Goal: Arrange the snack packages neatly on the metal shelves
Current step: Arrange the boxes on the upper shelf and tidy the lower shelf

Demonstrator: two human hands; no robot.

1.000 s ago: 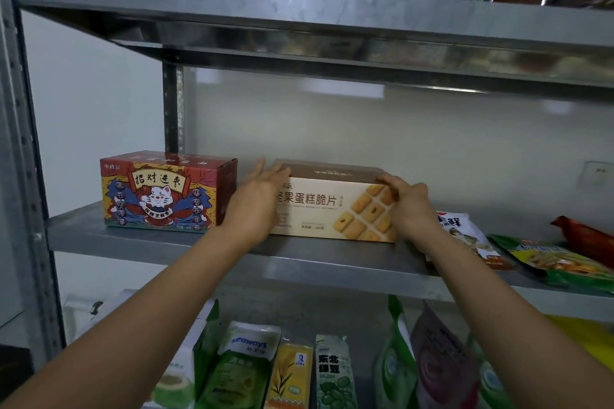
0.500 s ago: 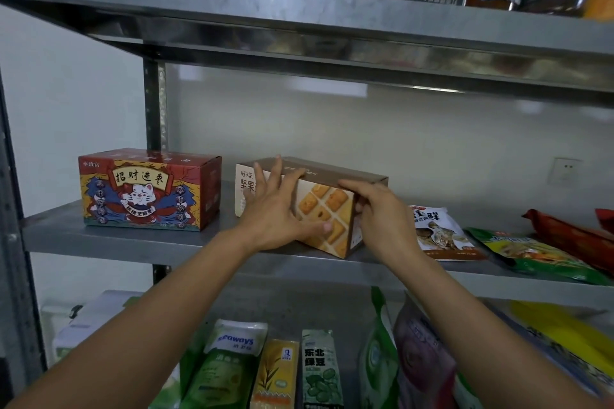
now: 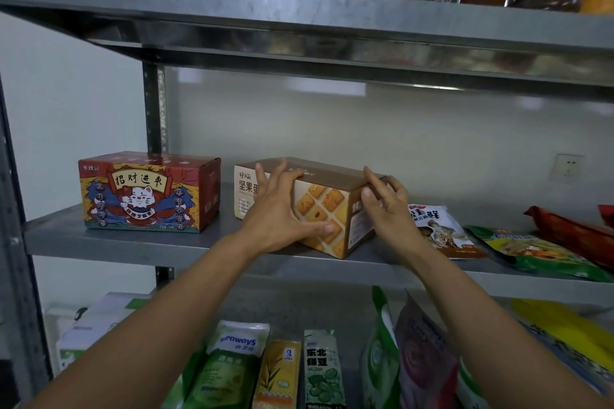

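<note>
- Three tiers of the metal shelves [image 3: 99,236] fill our view, and the work is on the middle one.
- On that tier the biscuit box [image 3: 325,209] stands skewed, its right end swung toward the front edge. A narrow gap separates it from the red cat box [image 3: 149,192] on its left, which sits square to the edge.
- To do this step well, we judge the box should pivot on its left end until its long face runs parallel to the shelf edge. It should then slide left to close the gap, its front in line with the red cat box. The base should stay flat on the metal, and the right end should stay clear of the pouches behind it.
- Flat pouches [image 3: 531,249] lie loose at the right of the same tier, the nearest just beside our right hand.
- Our left hand [image 3: 279,212] is spread flat against the box's front, fingers straight and reaching over the top edge, thumb low on the face. It presses rather than clutches.
- Our right hand [image 3: 385,209] pinches the box's right end, forefinger on the top edge and thumb on the end panel.
- We count two boxes and three pouches in plain view on the middle tier, with a red sliver of perhaps a fourth pouch at the frame's edge.
- The upright packs [image 3: 324,372] on the lower tier are cut off, so we cannot count them.
</note>
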